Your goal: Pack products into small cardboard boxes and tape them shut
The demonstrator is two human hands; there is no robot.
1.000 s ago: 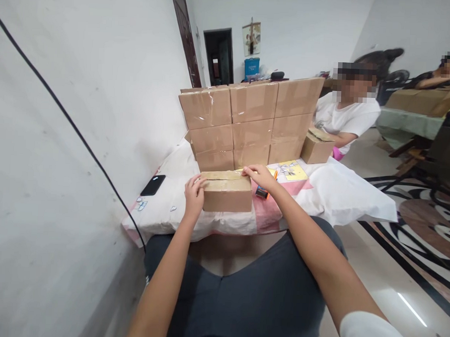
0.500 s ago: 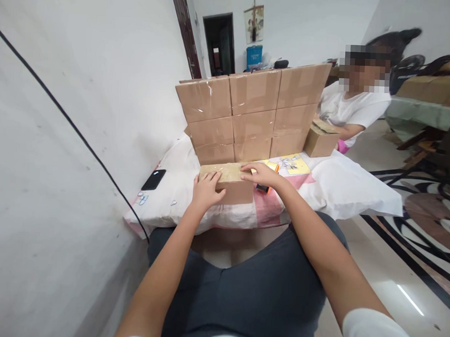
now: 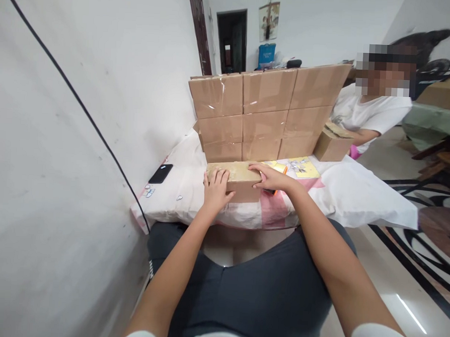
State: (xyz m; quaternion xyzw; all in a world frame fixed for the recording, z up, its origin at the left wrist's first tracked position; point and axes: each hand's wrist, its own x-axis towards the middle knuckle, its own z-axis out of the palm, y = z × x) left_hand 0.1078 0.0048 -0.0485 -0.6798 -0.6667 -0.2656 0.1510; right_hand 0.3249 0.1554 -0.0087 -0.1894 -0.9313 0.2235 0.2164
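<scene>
A small taped cardboard box [image 3: 240,177] lies on the cloth-covered table [image 3: 186,196] in front of me. My left hand [image 3: 216,188] rests on its near left corner, fingers stretched flat over the top. My right hand [image 3: 271,176] lies on the box's right end, fingers flat on the top and thumb down its side. An orange and black tape dispenser [image 3: 272,191] peeks out just under my right hand.
A stack of sealed cardboard boxes [image 3: 262,113] stands three high behind the small box. A black phone [image 3: 160,173] lies at the table's left. A person in a white shirt [image 3: 369,115] sits at the far right with another box [image 3: 333,142]. A wall runs along my left.
My left hand slid from the box's left side up onto its top. My right hand shifted to the right end. The view drifted left.
</scene>
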